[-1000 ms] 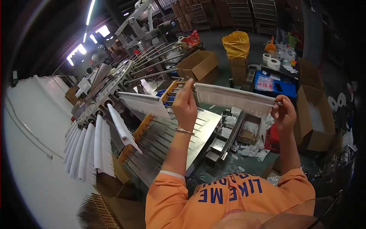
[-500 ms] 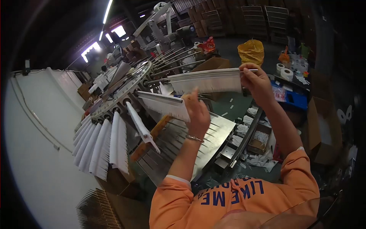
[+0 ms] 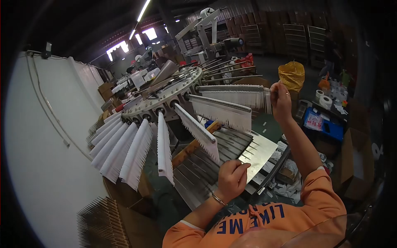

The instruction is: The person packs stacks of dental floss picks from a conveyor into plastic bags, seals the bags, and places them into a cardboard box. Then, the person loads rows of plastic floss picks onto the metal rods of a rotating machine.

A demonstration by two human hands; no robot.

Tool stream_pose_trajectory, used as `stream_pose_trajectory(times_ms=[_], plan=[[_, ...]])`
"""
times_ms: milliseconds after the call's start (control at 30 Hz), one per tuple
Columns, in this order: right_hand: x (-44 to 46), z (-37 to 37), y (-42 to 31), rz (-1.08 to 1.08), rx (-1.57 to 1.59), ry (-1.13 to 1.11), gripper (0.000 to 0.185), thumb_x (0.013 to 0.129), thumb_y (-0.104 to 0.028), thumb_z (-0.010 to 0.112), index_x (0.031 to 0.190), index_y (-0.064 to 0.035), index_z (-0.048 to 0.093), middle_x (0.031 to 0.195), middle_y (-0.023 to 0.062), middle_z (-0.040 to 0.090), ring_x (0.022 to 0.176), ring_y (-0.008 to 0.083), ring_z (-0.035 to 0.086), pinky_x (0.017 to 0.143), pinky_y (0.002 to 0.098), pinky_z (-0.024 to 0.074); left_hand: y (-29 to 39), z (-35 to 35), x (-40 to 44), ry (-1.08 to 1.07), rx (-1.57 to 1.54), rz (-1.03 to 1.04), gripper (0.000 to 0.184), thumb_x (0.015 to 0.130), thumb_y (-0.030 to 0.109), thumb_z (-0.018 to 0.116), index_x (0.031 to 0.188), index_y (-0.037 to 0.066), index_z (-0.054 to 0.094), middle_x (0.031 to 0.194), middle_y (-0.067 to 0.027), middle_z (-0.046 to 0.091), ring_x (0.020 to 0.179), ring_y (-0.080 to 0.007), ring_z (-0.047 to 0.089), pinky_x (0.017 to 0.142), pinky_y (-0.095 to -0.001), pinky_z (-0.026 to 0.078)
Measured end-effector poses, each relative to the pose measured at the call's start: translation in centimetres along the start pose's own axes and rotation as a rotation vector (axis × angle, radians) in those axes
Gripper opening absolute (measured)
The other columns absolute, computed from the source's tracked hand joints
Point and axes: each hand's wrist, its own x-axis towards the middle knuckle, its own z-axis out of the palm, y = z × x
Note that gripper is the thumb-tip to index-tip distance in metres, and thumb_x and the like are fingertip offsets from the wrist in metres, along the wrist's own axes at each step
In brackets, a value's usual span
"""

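Note:
A round metal wheel [image 3: 165, 91] carries rods around its rim. Rows of white fringed strips [image 3: 136, 155] hang from several of them. At the outer end of one strip-covered rod [image 3: 231, 88], my right hand [image 3: 281, 103] is raised with thumb and fingertips pinched together. They appear to grip the end of the white strips [image 3: 266, 98], though the exact contact is too small to see. My left hand [image 3: 232, 180] is lower, closed over a metal plate [image 3: 260, 151] with thin dark rods. Whatever its fingers may hold is hidden.
A bundle of thin spikes [image 3: 101, 225] stands at the lower left beside a white wall [image 3: 45, 136]. To the right are a cardboard box [image 3: 355, 155], a blue tray [image 3: 331, 129], white rolls [image 3: 325, 101] and a yellow bag [image 3: 292, 74]. A person [image 3: 328, 53] is in the background.
The view has shifted, so the wheel appears farther right. My left hand has left the hanging strip, come down over the plate and closed. My right hand remains at the rod's outer end.

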Motion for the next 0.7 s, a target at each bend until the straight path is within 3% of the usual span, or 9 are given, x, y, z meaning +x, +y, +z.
stream_pose_trajectory(times_ms=[167,700], plan=[[0.6,0.0,1.6,-0.103,-0.176,-0.065,0.037,0.091,-0.037,0.046,0.068,-0.0099,0.05,0.057,-0.0056,0.039,0.052,0.0022,0.033,0.046,0.019,0.0248,-0.6,-1.4,-0.7,-0.018,-0.039,0.01,0.016,0.067,-0.003,0.059,0.081,0.003,0.063,0.072,-0.0083,0.051,0.064,-0.0247,0.051,0.057,-0.0331,0.039],[-0.3,-0.3,0.1,-0.107,-0.182,0.014,0.041,0.092,-0.037,0.045,0.062,-0.0091,0.05,0.053,-0.0055,0.035,0.048,0.0029,0.03,0.045,0.0202,0.0246,-2.0,-1.7,-1.4,-0.094,-0.052,0.007,0.014,0.069,-0.001,0.058,0.081,0.004,0.064,0.072,-0.0085,0.052,0.064,-0.0249,0.051,0.056,-0.0331,0.039]])
